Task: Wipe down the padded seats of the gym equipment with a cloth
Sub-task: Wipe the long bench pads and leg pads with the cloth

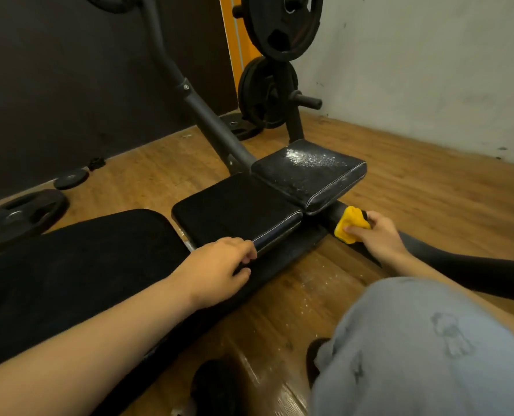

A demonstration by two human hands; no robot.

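Note:
A black weight bench runs across the view. Its far small pad (306,172) is speckled with white dust or droplets. The middle seat pad (234,211) looks dark and plain, and the long back pad (69,274) lies at the left. My left hand (219,268) grips the near edge of the middle seat pad, fingers curled over it. My right hand (375,235) holds a bunched yellow cloth (350,225) against the black frame tube just below the dusty pad.
Weight plates (18,217) lie on the wooden floor at the left. More plates (267,91) hang on a rack behind the bench near the grey wall. My knee in light grey trousers (414,349) fills the lower right. White specks dot the floor beside the bench.

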